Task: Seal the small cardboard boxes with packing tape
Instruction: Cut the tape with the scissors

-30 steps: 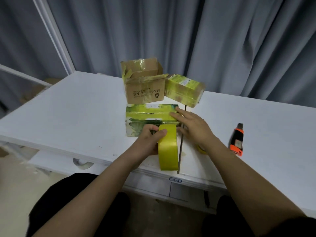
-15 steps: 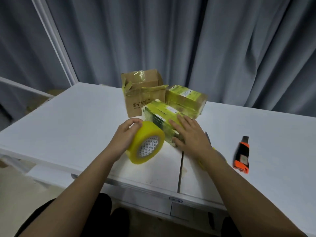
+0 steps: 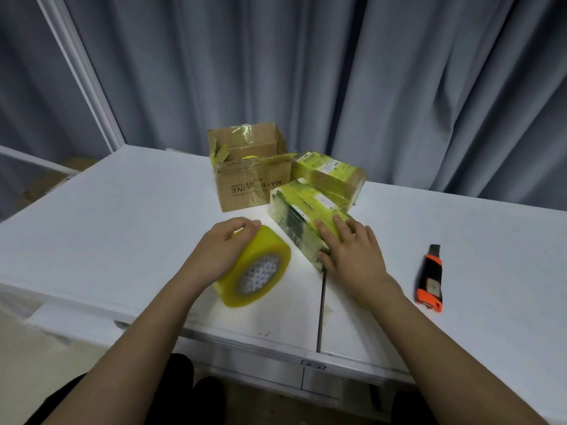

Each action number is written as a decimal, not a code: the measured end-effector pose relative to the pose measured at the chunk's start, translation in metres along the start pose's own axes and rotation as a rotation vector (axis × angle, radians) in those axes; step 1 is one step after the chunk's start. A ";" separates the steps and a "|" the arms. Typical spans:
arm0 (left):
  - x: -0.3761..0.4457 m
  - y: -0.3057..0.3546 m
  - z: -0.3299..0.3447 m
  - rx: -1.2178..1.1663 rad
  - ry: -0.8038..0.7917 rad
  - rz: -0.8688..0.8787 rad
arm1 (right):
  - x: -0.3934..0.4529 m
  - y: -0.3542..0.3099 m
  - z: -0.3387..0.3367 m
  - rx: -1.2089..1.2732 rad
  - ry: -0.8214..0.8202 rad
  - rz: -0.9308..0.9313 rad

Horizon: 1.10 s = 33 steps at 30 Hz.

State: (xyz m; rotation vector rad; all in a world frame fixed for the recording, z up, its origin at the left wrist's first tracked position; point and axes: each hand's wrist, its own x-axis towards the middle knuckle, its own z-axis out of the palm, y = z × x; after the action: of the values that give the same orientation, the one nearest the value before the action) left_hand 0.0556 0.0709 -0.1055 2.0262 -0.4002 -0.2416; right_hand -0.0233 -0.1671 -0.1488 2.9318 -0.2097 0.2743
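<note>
Near the front edge of the table [image 3: 92, 228], your left hand [image 3: 221, 253] curls over the top of the tape roll [image 3: 256, 268] and grips it, so the roll stands on its rim and cannot run away. Its core faces you and to the right, ready to feed tape toward the box [image 3: 302, 222], I think. This box lies slanted just beside the roll, already much covered in yellow tape. Your right hand [image 3: 352, 256] lies flat on its near end, fingers straight, thumb against the side; it seems to pin the box while you begin a new strip. Toward the back edge stand an open carton [image 3: 254, 185] and another taped box [image 3: 333, 176], touching the first, probably waiting or finished. To the right, well apart, lies the knife [image 3: 429, 279], within reach for cutting.
</note>
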 end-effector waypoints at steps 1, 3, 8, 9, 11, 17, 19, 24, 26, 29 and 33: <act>-0.002 -0.002 -0.005 0.040 -0.014 -0.014 | -0.001 -0.001 -0.001 0.001 -0.003 0.012; -0.005 -0.005 -0.009 0.051 -0.023 -0.038 | -0.001 -0.004 -0.004 0.009 -0.038 0.039; -0.006 -0.004 -0.003 0.046 0.037 -0.033 | -0.006 0.004 -0.023 0.657 -0.136 0.071; -0.005 -0.004 -0.004 0.059 0.040 -0.037 | -0.010 0.006 -0.026 0.841 -0.083 0.126; -0.004 -0.005 -0.004 0.063 0.037 -0.046 | -0.022 0.012 -0.030 0.946 0.116 0.323; 0.001 -0.007 -0.004 0.127 0.030 -0.026 | -0.055 0.011 -0.017 0.473 -0.204 0.594; 0.000 -0.005 -0.004 0.142 0.023 0.016 | -0.057 0.007 -0.015 0.436 -0.255 0.629; -0.001 0.002 -0.003 0.235 -0.007 0.066 | -0.049 0.015 -0.016 0.522 -0.313 0.721; 0.000 0.005 -0.003 0.273 -0.020 0.063 | -0.049 0.020 -0.017 0.529 -0.327 0.724; 0.000 0.009 -0.002 0.303 -0.041 0.060 | -0.051 0.025 -0.015 0.553 -0.295 0.740; -0.002 0.013 -0.004 0.351 -0.056 0.048 | -0.058 0.027 -0.015 0.623 -0.197 0.807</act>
State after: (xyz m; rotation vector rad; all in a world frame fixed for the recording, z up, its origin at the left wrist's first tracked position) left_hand 0.0532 0.0695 -0.0921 2.3539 -0.5570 -0.2094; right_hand -0.0867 -0.1835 -0.1408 3.2813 -1.6032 0.1694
